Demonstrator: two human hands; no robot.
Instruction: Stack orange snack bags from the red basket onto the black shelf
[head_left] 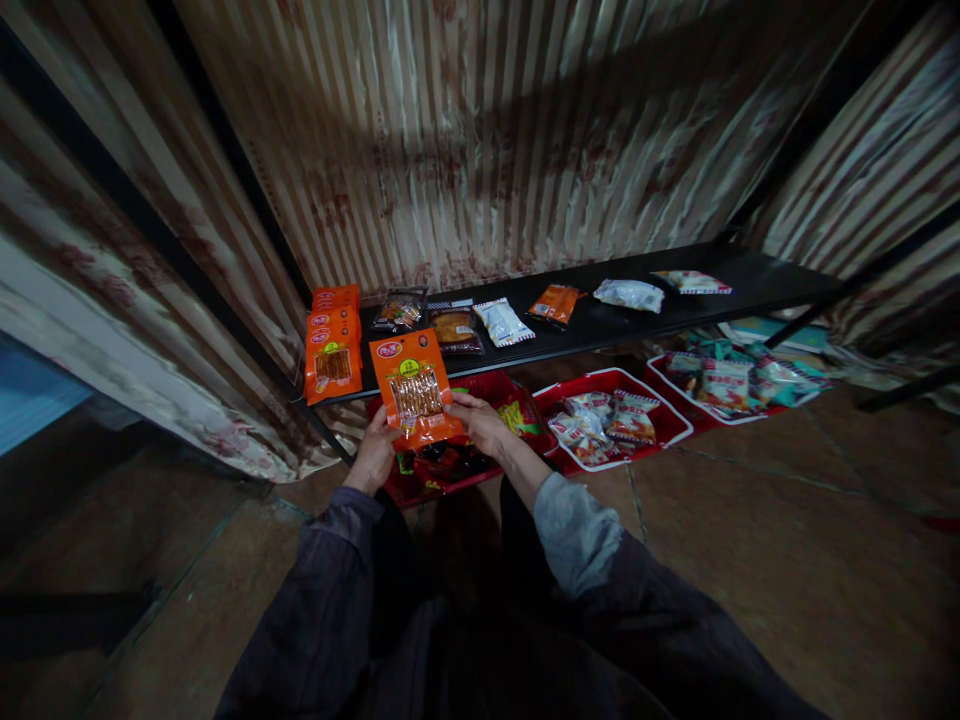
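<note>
An orange snack packet (pixel 416 390) with a clear window is held upright between my two hands, in front of the shelf's front edge. My left hand (pixel 376 450) grips its lower left side, and my right hand (pixel 478 422) pinches its lower right side. To the left, a stack of similar orange packets (pixel 332 345) lies on the left end of the black shelf (pixel 772 280). Just behind the held packet are a dark packet (pixel 401 310) and a brown packet (pixel 455 329). Part of the red basket beneath is hidden by the held packet and my hands.
Further right on the shelf lie a white packet (pixel 504 322), a small orange packet (pixel 555 304) and other white ones. Below stand red baskets (pixel 679 432) filled with snack packets. Black metal posts (pixel 247 190) frame the shelf, and a striped curtain (pixel 480 140) hangs behind.
</note>
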